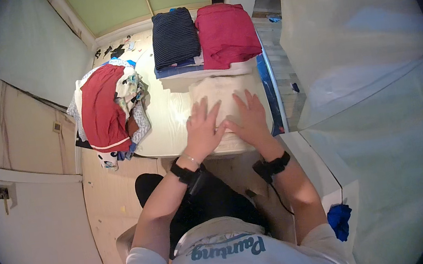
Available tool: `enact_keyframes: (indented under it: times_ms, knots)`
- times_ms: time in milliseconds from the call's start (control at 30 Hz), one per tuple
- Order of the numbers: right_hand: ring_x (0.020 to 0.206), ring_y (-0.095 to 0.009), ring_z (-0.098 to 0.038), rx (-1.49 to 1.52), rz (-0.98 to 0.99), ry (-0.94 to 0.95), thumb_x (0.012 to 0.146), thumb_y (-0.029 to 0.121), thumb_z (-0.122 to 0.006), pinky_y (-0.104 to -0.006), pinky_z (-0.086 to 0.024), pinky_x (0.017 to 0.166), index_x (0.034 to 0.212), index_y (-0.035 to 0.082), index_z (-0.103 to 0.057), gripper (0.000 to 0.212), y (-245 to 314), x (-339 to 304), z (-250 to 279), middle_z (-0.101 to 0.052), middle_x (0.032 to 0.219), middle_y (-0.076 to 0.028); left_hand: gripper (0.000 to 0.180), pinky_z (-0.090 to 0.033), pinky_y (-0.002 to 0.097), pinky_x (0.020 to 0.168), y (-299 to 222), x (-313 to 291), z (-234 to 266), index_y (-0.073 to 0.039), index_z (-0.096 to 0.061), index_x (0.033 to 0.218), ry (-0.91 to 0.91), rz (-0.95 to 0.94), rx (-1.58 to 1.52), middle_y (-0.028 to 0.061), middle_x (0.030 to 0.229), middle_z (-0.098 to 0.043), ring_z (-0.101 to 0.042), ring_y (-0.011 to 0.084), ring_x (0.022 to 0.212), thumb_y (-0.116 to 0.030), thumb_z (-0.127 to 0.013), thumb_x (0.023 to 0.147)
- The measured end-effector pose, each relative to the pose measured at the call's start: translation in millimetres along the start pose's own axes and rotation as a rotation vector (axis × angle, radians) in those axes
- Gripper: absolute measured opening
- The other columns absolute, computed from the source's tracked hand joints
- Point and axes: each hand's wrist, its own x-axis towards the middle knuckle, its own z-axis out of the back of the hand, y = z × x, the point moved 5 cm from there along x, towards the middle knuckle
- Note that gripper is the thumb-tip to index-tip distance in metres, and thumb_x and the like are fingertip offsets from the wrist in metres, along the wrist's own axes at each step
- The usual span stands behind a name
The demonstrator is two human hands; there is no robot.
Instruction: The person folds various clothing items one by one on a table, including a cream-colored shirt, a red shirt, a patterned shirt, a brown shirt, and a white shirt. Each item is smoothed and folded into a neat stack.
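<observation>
A cream-white folded cloth (219, 87) lies flat near the front right of the pale table (165, 122). My left hand (202, 129) rests on its left part, palm down with the fingers spread. On its right part lies my right hand (251, 124), also flat with the fingers apart. The thumbs meet or nearly meet in the middle, and neither hand grips anything. Just beyond the cloth stand two folded stacks, topped by a dark striped garment (174, 37) and a crimson one (227, 35).
A loose heap of clothes with a red garment (104, 108) on top sits at the table's left. A white door (32, 222) is at the left, pale sheeting (374, 128) at the right. Something blue and crumpled (340, 220) lies by my right elbow.
</observation>
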Motion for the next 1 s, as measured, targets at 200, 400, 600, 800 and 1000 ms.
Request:
enact_keyframes:
  times_ms: [200, 400, 600, 800, 1000]
  knots:
    - [0.137, -0.05, -0.021, -0.145, -0.006, 0.126, 0.088, 0.049, -0.055, -0.0719, -0.017, 0.103, 0.143, 0.019, -0.042, 0.064, 4, -8, -50, -0.027, 0.153, -0.017, 0.058, -0.032, 0.0511, 0.108, 34, -9, -33, -0.016, -0.045, 0.14, 0.113, -0.036, -0.06, 0.0265, 0.15, -0.029, -0.03, 0.0484, 0.135, -0.032, -0.06, 0.087]
    - [0.138, -0.051, -0.019, -0.162, 0.013, 0.254, 0.092, 0.048, -0.05, -0.0718, -0.015, 0.105, 0.141, 0.012, -0.042, 0.062, 52, -16, -46, -0.032, 0.15, -0.02, 0.052, -0.034, 0.0474, 0.109, 43, -40, -7, -0.007, -0.047, 0.136, 0.116, -0.049, -0.36, 0.0263, 0.148, -0.031, -0.033, 0.0477, 0.134, -0.023, -0.06, 0.088]
    - [0.134, -0.044, -0.033, 0.06, 0.271, 0.25, 0.088, 0.038, -0.062, -0.0653, -0.023, 0.105, 0.13, 0.006, -0.052, 0.054, 131, 6, -68, -0.047, 0.138, -0.02, 0.068, -0.032, 0.0471, 0.109, 137, -77, 74, 0.001, -0.037, 0.138, -0.3, 0.324, -0.01, 0.0317, 0.14, -0.035, -0.036, 0.0458, 0.13, -0.018, -0.069, 0.08]
    - [0.126, -0.043, -0.044, 0.18, 0.371, 0.289, 0.086, 0.035, -0.064, -0.0582, -0.029, 0.105, 0.128, 0.004, -0.054, 0.052, 180, 18, -98, -0.056, 0.128, -0.021, 0.067, -0.038, 0.05, 0.102, 216, -58, 140, -0.002, -0.043, 0.134, -0.588, 0.581, 0.154, 0.0294, 0.135, -0.039, -0.042, 0.0477, 0.121, -0.018, -0.072, 0.076]
    - [0.111, -0.04, -0.056, 0.303, 0.385, 0.415, 0.088, 0.034, -0.063, -0.0483, -0.04, 0.098, 0.127, 0.002, -0.054, 0.052, 183, 22, -106, -0.061, 0.119, -0.021, 0.019, -0.048, 0.0493, 0.08, 257, -31, 146, -0.001, -0.062, 0.095, -0.468, 0.604, 0.016, 0.0221, 0.095, -0.063, -0.059, 0.0409, 0.09, -0.011, -0.054, 0.081]
